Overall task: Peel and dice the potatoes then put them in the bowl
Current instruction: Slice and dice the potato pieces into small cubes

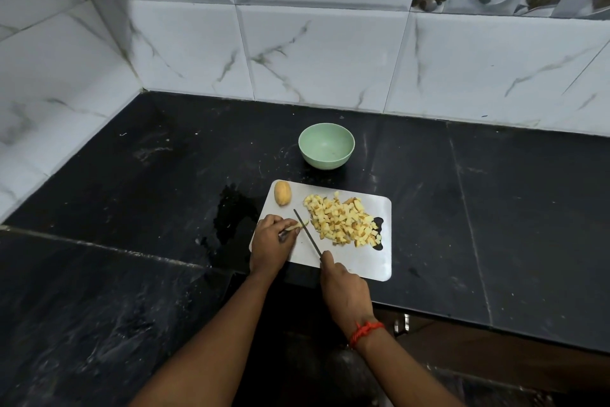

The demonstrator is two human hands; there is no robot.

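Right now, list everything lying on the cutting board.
On the cutting board: a pile of diced potato, a whole potato at its far left corner, and a potato strip held by the left hand under the knife in the right hand. The left hand hides the board beneath.

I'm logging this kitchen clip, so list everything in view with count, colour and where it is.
counter: one, black, along the wall
wall tiles: many, white with grey veins, behind and left of the counter
cutting board: one, silvery grey, at the counter's front edge
bowl: one, pale green, empty, on the counter beyond the cutting board
diced potato: one pile, yellow, on the board's right half
peeled potato: one, yellow, whole, on the board's far left corner
knife: one, dark blade, angled across the board
potato strip: one, yellow, just left of the knife blade
wrist thread: one, red, right wrist
left hand: one, holds the potato strip
right hand: one, grips the knife handle
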